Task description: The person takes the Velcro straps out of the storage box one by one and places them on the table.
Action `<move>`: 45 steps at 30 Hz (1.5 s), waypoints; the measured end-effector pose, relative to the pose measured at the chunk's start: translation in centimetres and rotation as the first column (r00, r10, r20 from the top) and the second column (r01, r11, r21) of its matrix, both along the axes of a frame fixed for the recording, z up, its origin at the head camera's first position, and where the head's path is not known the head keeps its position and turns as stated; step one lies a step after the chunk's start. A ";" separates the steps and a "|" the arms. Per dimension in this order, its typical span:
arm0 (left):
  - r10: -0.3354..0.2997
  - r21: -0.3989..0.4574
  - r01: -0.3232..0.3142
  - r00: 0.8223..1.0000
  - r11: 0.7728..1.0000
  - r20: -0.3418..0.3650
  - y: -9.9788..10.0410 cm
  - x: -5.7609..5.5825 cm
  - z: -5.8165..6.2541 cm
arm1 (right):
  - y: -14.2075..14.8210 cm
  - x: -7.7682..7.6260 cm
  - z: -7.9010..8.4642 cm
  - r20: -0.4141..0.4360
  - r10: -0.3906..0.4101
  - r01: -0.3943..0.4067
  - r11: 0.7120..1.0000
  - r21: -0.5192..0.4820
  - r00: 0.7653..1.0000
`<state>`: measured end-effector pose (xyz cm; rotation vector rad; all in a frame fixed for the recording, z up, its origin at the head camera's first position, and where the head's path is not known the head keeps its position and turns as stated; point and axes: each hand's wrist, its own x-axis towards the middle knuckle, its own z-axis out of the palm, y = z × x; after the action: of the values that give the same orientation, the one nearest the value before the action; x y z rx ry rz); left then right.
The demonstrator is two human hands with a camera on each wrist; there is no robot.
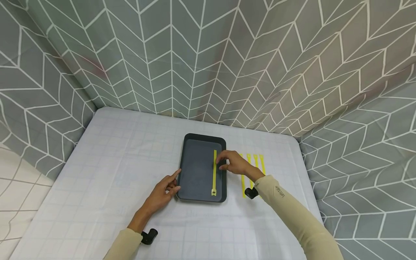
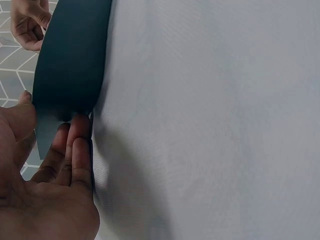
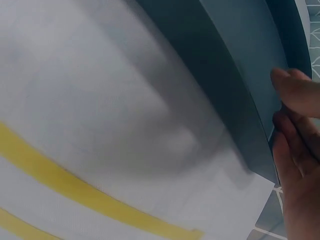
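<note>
A shallow dark grey tray [image 1: 196,169] lies on the cloth-covered table. My left hand [image 1: 160,195] holds its left rim: thumb and forefinger lie at the edge, while the other fingers [image 2: 80,155] rest against the outer wall. Inside, along the right side, a yellow strap-type cable tie [image 1: 214,177] lies lengthwise, its slotted head toward me. Over the tray's right rim reaches my right hand [image 1: 235,163], loosely bent, fingertips right beside that tie. In the right wrist view the thumb [image 3: 300,95] and fingers stand apart with nothing between them.
Several more yellow cable ties [image 1: 243,186] lie side by side right of the tray, partly under my right forearm. White cloth [image 1: 130,151] covers the table. Patterned grey curtains [image 1: 195,72] hang around the back and sides.
</note>
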<state>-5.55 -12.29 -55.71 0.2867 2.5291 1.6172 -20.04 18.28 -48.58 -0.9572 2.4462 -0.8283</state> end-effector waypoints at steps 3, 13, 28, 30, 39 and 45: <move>-0.001 0.001 0.001 1.000 1.000 -0.007 -0.1 0.0 0.0 | -0.2 0.0 -0.1 -0.010 0.051 -0.051 0.999 -0.004 0.999; -0.008 0.010 0.008 1.000 1.000 -0.014 -0.1 0.0 -0.1 | -0.8 -0.3 -0.9 0.023 0.154 -0.155 0.988 0.014 0.988; -0.002 0.008 0.002 1.000 1.000 0.003 0.1 0.1 0.0 | -2.1 -0.8 -1.6 0.041 0.292 -0.294 0.951 0.093 0.956; -0.003 0.012 0.003 1.000 1.000 0.003 0.1 0.1 0.1 | -2.4 -0.9 -1.6 0.053 0.316 -0.320 0.943 0.088 0.947; 0.004 0.000 -0.004 0.999 1.000 0.032 0.2 0.0 0.1 | -2.8 -1.2 -2.1 0.063 0.371 -0.376 0.913 0.158 0.926; 0.007 0.001 -0.007 0.999 1.000 0.037 0.2 0.0 0.1 | -2.9 -1.0 -2.0 0.034 0.402 -0.398 0.889 0.227 0.915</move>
<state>-5.58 -12.11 -55.59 0.2459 2.5055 1.6111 -21.08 15.37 -50.62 -1.3146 2.1762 -0.3865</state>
